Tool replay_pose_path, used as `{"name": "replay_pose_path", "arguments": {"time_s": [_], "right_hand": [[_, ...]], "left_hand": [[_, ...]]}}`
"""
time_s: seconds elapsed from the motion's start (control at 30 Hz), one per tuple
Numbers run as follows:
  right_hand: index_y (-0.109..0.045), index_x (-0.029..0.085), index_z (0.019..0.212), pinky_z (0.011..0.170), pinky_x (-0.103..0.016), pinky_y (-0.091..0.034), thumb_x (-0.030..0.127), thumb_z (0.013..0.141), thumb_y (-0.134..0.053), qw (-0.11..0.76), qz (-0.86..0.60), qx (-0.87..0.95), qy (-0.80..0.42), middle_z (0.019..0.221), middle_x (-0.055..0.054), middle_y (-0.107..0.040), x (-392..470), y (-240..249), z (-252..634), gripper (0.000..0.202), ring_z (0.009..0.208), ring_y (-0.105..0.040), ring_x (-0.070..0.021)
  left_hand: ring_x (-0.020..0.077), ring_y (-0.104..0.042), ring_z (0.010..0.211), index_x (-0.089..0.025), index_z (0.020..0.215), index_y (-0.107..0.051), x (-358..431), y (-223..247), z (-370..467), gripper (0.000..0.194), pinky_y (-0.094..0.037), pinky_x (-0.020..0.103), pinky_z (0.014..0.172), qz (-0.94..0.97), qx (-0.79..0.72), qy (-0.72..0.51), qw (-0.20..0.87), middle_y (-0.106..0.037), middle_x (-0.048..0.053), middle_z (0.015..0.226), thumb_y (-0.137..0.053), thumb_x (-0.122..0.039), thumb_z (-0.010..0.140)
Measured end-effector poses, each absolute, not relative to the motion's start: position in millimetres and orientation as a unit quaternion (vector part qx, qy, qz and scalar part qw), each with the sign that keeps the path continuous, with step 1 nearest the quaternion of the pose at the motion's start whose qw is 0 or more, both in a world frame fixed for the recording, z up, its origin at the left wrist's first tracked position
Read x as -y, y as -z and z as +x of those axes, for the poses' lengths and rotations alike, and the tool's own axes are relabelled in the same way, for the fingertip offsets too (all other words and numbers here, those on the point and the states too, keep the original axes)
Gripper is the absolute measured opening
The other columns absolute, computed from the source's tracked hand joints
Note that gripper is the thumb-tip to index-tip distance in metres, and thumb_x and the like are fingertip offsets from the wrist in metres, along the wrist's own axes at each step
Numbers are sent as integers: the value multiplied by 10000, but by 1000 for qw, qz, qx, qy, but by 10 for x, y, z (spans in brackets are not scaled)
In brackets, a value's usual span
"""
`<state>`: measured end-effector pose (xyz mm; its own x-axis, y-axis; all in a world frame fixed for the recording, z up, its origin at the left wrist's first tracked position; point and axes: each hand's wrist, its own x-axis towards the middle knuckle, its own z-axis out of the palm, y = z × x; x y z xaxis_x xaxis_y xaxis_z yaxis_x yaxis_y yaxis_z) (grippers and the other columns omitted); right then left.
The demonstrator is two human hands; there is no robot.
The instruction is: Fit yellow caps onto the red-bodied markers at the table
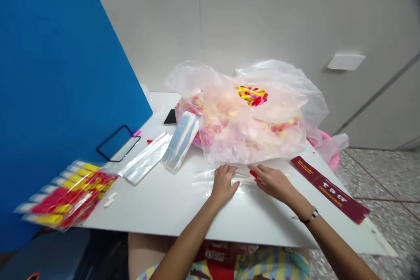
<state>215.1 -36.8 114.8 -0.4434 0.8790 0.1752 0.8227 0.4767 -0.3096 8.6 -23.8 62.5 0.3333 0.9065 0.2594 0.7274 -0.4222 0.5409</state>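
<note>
A clear plastic sleeve (205,179) lies flat on the white table, its outline faint. My left hand (225,183) rests on it with the fingers spread a little. On the other side my right hand (271,180) pinches a small red piece (253,174) at the sleeve's right part. Just beyond both hands sits a large translucent bag (229,135), with red, yellow and pink pieces (252,96) showing through its opening.
Left of the bag lie stacks of clear sleeves (146,157), a phone (170,117) and a black frame (108,157). Filled packs (65,194) overhang the left edge beside a blue panel (65,74). A maroon card (328,188) lies right.
</note>
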Motion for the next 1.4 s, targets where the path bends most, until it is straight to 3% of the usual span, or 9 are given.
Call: {"name": "replay_pose_path", "arguments": {"time_s": [0.1, 0.27, 0.5, 0.6, 0.73, 0.93, 1.07, 1.2, 1.4], "right_hand": [[-547, 142, 1189, 639, -278, -468, 223, 826, -493, 178, -548, 816, -52, 953, -108, -655, 155, -785, 2258, 376, 759, -630, -204], [-544, 176, 1183, 828, -324, -479, 247, 884, -448, 275, -542, 791, -72, 1086, -104, -633, 68, -535, 2291, 322, 995, -600, -222], [-593, 199, 1097, 838, -334, -478, 258, 890, -457, 337, -535, 763, -133, 1001, -74, -646, 106, -539, 2320, 255, 947, -591, -200], [-625, 209, 1045, 875, -358, -472, 280, 903, -455, 408, -499, 755, -122, 1004, -72, -659, 100, -568, 2345, 233, 1000, -573, -204], [-642, 208, 949, 783, -357, -482, 314, 882, -509, 475, -511, 712, -75, 870, -66, -670, 122, -598, 2372, 183, 855, -575, -200], [-549, 198, 995, 568, -256, -444, 370, 874, -524, 517, -556, 644, -101, 814, -29, -605, 164, -523, 2381, 212, 579, -496, -106], [-426, 216, 1154, 590, -242, -484, 341, 877, -519, 565, -524, 620, -145, 916, -26, -583, 175, -466, 2362, 318, 644, -549, -98], [-431, 224, 1131, 631, -253, -522, 327, 866, -539, 592, -500, 603, -191, 877, -10, -565, 175, -464, 2346, 304, 689, -592, -108], [-479, 231, 1118, 436, -204, -469, 355, 830, -599, 662, -463, 529, -259, 850, -13, -581, 267, -596, 2228, 336, 640, -610, -122]], "left_hand": [[219, -508, 1022, -210, 1159, -548, 222, -632, 71, 374, -332, 393, 924, 791, -530, -258, 164, -573, 39, 1047, -603, -190, 790], [223, -498, 995, -217, 933, -636, 214, -705, 28, 135, -304, 397, 892, 793, -539, -240, 156, -607, 22, 993, -634, -248, 802], [193, -544, 948, -203, 920, -578, 230, -759, 36, 97, -244, 398, 972, 803, -520, -229, 179, -656, -6, 911, -595, -217, 826], [185, -565, 903, -204, 985, -572, 233, -761, 41, 213, -271, 375, 927, 802, -510, -226, 213, -658, -20, 864, -641, -296, 805], [216, -542, 942, -215, 1017, -595, 248, -770, 60, 378, -291, 357, 871, 843, -452, -175, 234, -647, 4, 924, -709, -432, 730], [188, -541, 858, -203, 775, -619, 250, -770, 58, 186, -314, 342, 839, 855, -410, -144, 284, -634, -12, 782, -600, -376, 841], [186, -545, 872, -196, 751, -635, 238, -772, 42, 258, -331, 333, 832, 864, -403, -154, 259, -648, 4, 821, -498, -339, 916], [175, -548, 833, -189, 784, -656, 237, -757, 49, 324, -356, 311, 797, 877, -391, -163, 226, -638, 14, 787, -416, -315, 960], [148, -569, 773, -171, 830, -658, 241, -709, 50, 380, -417, 260, 735, 853, -389, -244, 248, -630, 35, 829, -333, -295, 983]]}}
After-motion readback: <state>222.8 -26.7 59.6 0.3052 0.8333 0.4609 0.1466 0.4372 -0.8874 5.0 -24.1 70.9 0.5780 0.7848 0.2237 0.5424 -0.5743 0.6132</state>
